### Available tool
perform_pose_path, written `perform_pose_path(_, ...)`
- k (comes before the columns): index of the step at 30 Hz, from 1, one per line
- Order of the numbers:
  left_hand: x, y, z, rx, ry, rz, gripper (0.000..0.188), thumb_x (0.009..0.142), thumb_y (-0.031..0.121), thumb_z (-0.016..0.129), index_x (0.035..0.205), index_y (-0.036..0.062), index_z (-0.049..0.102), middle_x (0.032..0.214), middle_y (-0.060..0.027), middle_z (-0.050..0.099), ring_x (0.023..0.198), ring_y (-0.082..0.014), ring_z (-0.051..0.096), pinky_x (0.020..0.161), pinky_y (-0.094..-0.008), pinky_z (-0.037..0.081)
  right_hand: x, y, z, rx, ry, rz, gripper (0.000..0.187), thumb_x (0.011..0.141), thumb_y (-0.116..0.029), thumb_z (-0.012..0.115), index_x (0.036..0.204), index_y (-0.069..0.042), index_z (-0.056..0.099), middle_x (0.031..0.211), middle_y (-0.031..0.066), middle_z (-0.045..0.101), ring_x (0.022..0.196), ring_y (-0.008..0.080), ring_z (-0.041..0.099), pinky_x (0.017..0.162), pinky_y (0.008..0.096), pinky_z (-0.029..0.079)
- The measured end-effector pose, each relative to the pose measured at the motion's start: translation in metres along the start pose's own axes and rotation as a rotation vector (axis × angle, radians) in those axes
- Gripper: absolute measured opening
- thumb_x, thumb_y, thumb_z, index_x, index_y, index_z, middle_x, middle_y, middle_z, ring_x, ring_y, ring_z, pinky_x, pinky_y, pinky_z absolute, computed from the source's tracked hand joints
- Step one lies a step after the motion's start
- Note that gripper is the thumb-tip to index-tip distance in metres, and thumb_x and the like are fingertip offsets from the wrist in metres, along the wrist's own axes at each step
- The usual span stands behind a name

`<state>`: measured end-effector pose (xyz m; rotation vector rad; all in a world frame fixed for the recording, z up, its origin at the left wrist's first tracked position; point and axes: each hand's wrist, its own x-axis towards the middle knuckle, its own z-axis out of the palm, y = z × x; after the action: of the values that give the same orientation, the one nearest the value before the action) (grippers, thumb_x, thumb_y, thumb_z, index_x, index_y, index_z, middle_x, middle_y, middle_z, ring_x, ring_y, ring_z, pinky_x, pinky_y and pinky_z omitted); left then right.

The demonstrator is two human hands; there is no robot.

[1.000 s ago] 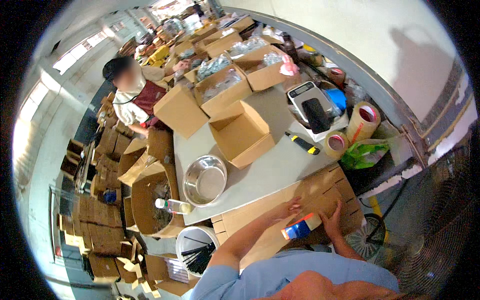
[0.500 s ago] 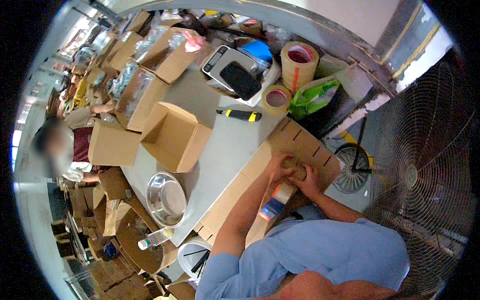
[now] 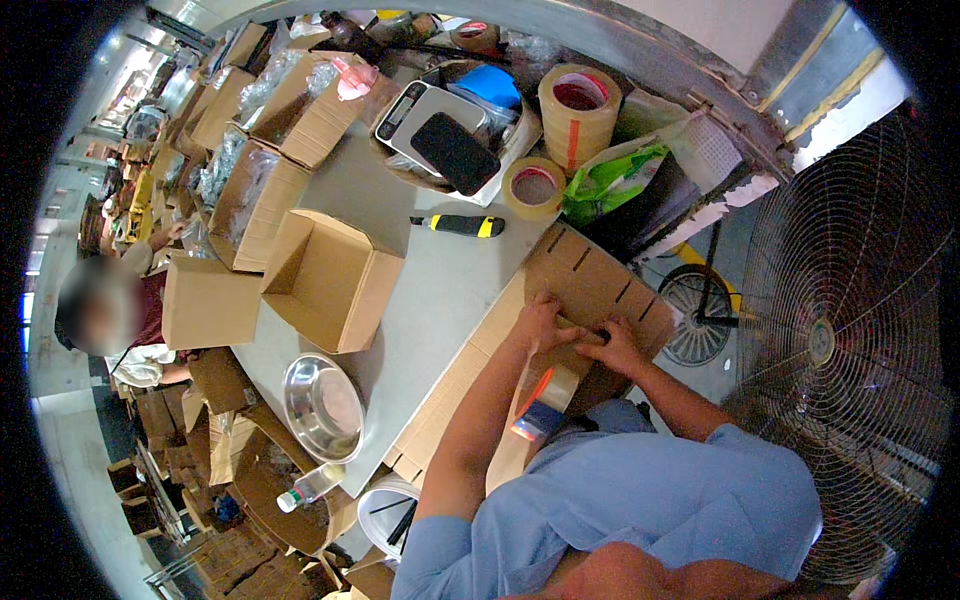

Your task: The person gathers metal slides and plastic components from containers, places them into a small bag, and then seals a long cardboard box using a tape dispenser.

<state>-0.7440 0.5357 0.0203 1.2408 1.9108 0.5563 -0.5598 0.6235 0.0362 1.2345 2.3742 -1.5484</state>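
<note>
A brown cardboard sheet (image 3: pixel 570 262) with dark slots along its far end lies slantwise in front of me. My left hand (image 3: pixel 541 324) is closed on the cardboard, fingers bent and thumb reaching right. Close beside it, my right hand (image 3: pixel 613 347) also grips the cardboard, its thumb toward the left one. What lies under the fingers is partly hidden. Just below my hands, by my body, a tape dispenser (image 3: pixel 540 412) with a blue and orange part and a tape roll stands on the cardboard.
An open cardboard box (image 3: pixel 335 280), a steel bowl (image 3: pixel 325 408) and a yellow-black utility knife (image 3: pixel 458 226) are on the grey table. Tape rolls (image 3: pixel 577 120), a scale (image 3: pixel 425 125) and a black phone (image 3: pixel 455 153) sit farther back. A large fan (image 3: pixel 822 342) stands right; another person (image 3: pixel 150 300) is left.
My hands have moved slightly apart on the cardboard, the left one a little up and left. The whole view has shifted slightly, and the tape dispenser shows more of its roll.
</note>
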Motion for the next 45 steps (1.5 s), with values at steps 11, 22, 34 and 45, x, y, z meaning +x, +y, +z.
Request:
perform_pose_path(11, -0.002, -0.008, 0.001, -0.244, 0.212, 0.081, 0.059, 0.058, 0.027, 0.082, 0.103, 0.0015, 0.054, 0.099, -0.0168, 0.054, 0.095, -0.0302, 0.053, 0.084, -0.0374, 0.042, -0.016, -0.030, 0.002, 0.078, 0.351, -0.341, 0.047, 0.071, -0.036, 0.071, 0.098, -0.003, 0.052, 0.108, 0.0173, 0.050, 0.100, 0.0312, 0.048, 0.088, 0.0397, 0.038)
perform_pose_path(22, -0.002, 0.001, 0.008, -0.391, -0.044, 0.142, 0.017, 0.077, 0.013, 0.063, 0.092, 0.0044, 0.061, 0.088, -0.0111, 0.059, 0.086, -0.0216, 0.055, 0.079, -0.0334, 0.043, -0.019, -0.142, -0.030, -0.412, -0.772, -0.796, 0.038, 0.072, -0.040, 0.064, 0.088, -0.006, 0.064, 0.083, 0.0141, 0.063, 0.088, 0.0319, 0.057, 0.085, 0.0413, 0.038)
perform_pose_path(34, -0.014, 0.008, 0.003, -0.213, 0.214, 0.065, 0.032, 0.092, 0.029, 0.045, 0.086, 0.0001, 0.058, 0.081, -0.0186, 0.058, 0.079, -0.0339, 0.054, 0.071, -0.0394, 0.042, 0.124, -0.123, -0.156, -0.840, -0.567, -0.566, 0.057, 0.060, -0.060, 0.069, 0.073, -0.005, 0.064, 0.063, 0.0124, 0.058, 0.067, 0.0304, 0.055, 0.080, 0.0410, 0.031)
perform_pose_path(45, -0.049, 0.073, -0.001, 0.556, 0.278, 0.305, 0.047, 0.078, 0.049, 0.055, 0.101, 0.0101, 0.066, 0.105, -0.0063, 0.060, 0.112, -0.0255, 0.045, 0.105, -0.0541, 0.017, 0.075, -0.135, -0.079, -1.202, -0.286, -0.494, 0.063, 0.066, -0.065, 0.058, 0.079, -0.005, 0.069, 0.074, 0.0141, 0.064, 0.076, 0.0284, 0.060, 0.079, 0.0421, 0.032)
